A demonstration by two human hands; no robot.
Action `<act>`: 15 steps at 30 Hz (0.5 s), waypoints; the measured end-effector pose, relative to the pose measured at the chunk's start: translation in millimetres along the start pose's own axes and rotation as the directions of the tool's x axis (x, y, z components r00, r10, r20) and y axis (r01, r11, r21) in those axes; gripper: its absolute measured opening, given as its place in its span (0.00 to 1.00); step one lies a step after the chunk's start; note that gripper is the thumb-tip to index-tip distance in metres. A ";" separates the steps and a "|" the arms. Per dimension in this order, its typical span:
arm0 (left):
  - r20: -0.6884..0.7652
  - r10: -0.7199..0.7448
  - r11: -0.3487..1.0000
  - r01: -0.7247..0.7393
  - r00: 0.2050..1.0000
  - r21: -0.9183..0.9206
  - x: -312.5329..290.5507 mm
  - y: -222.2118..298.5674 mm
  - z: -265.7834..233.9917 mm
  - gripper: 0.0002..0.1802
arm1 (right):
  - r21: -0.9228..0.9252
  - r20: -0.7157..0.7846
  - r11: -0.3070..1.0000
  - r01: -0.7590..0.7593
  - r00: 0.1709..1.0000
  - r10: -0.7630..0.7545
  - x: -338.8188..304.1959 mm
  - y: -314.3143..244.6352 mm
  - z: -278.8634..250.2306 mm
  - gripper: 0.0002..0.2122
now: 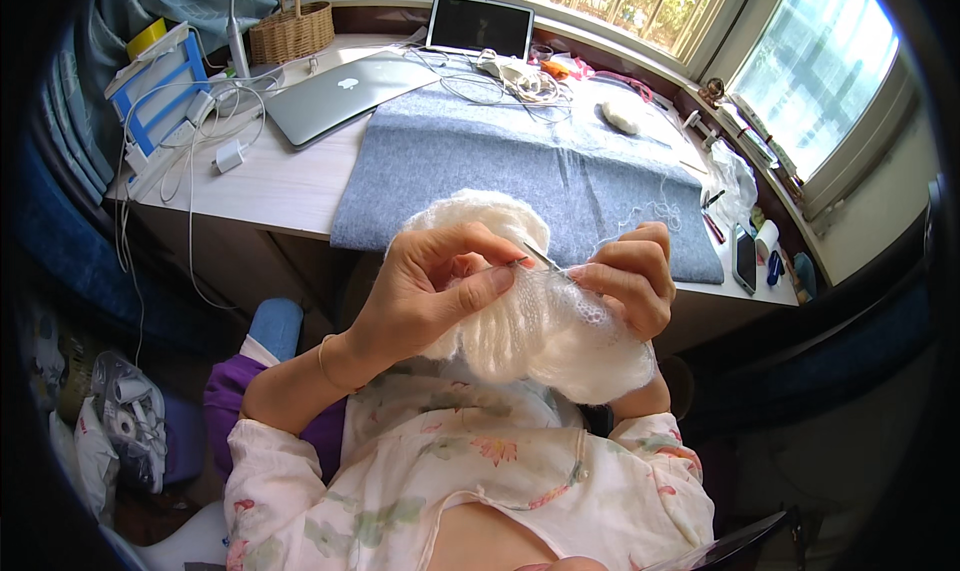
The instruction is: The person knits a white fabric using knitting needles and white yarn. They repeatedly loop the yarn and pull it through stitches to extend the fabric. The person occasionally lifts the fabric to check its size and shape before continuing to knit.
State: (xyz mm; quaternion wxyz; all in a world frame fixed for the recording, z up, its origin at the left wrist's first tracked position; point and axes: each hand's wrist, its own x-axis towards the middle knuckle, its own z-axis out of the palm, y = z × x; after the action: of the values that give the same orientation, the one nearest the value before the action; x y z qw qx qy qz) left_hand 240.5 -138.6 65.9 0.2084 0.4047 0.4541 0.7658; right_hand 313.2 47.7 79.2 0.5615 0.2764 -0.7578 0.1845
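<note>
A piece of fluffy white knitting (525, 336) hangs between my two hands above my lap. My left hand (435, 286) is closed on its upper left edge, thumb and fingers pinched close to a needle tip. A thin knitting needle (541, 256) slants at the top edge of the work. My right hand (635, 281) is closed around the needle and the knitting's right side, fingers curled. The two hands are a short way apart, with the needle tips between them. Loose thin white yarn (655, 214) trails on the mat behind my right hand.
A grey-blue felt mat (460, 171) covers the desk's middle. Behind are a silver laptop (345, 96), a tablet (480, 26) and tangled cables (525, 76). A phone (744, 259) lies at the right edge, a white charger (229, 156) at the left. A wicker basket (292, 33) stands far left.
</note>
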 end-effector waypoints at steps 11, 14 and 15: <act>0.038 0.122 0.973 -0.127 0.992 0.194 -3.9 5.9 6.5 0.03 | -0.004 -0.018 0.999 0.052 0.998 -0.052 -2.2 -2.1 -1.3 0.14; 0.038 0.099 0.968 -0.105 0.994 0.228 -4.6 6.2 4.9 0.03 | -0.035 -0.024 0.999 0.010 1.000 -0.011 -1.4 -4.0 -0.7 0.13; 0.041 0.091 0.967 -0.098 0.995 0.236 -4.5 6.3 4.3 0.04 | -0.032 -0.020 0.999 0.007 1.000 -0.008 -1.3 -3.3 -1.2 0.13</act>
State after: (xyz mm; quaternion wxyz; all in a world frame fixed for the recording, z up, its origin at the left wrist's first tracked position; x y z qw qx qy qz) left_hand 246.9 -142.5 70.5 0.1284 0.4595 0.5197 0.7087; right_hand 316.4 46.0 78.3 0.5740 0.2684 -0.7540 0.1733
